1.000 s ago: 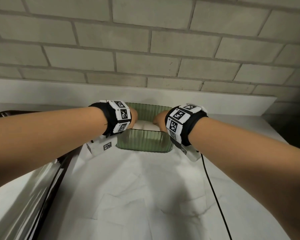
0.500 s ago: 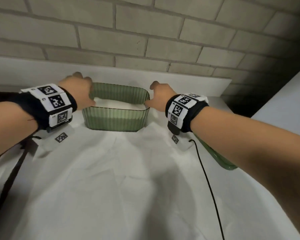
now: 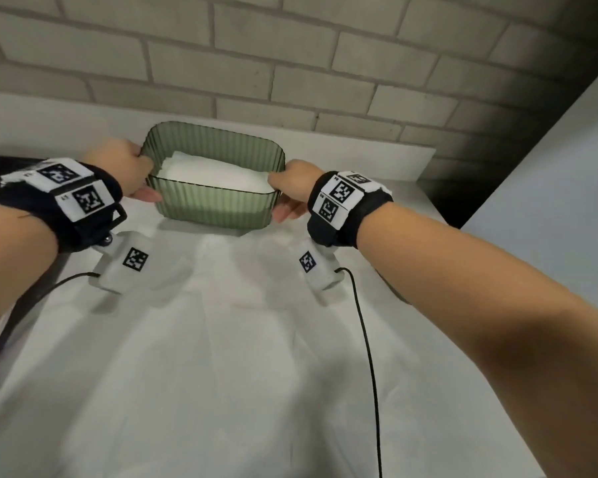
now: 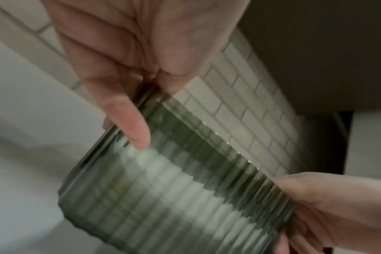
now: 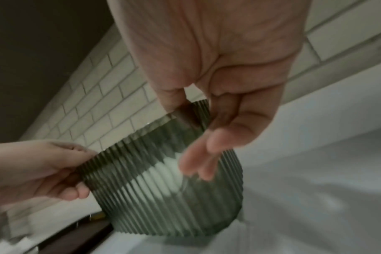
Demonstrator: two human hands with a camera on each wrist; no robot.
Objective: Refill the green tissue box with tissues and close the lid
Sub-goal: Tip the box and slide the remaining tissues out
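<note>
A: Head view, big stuff first: white counter [image 3: 256, 357] under a brick wall [image 3: 290, 56], green tissue box [image 3: 214, 205] sitting at the back of the counter, just in front of the low white ledge. Open top, no lid on it. White tissues [image 3: 214, 174] already inside, stack below the rim.

B: Hands?

A: Left hand [image 3: 125, 170] pinches the left end wall, thumb hooked over the rim, fingers down the outside. Right hand [image 3: 290, 184] same deal on the right end. Both clamped on the box, neither spread flat.

B: How will it handle?

A: My guess: ribbed translucent plastic, stiff and light, tissues add almost nothing. Ribs give grip, so not slippery. Thin walls may flex if squeezed hard. The end walls are the right place to hold it, as now.

B: Anything the wrist views add?

A: Left wrist view shows the ribbing up close and the stack as a pale band through the wall, plus the fingertips [image 4: 137, 135] flat on the outside. Right wrist view shows the box base touching the counter and its fingers [image 5: 198, 165] loosely laid on the wall. Only the head view shows the open top. Lid: not clearly visible in any view.
</note>
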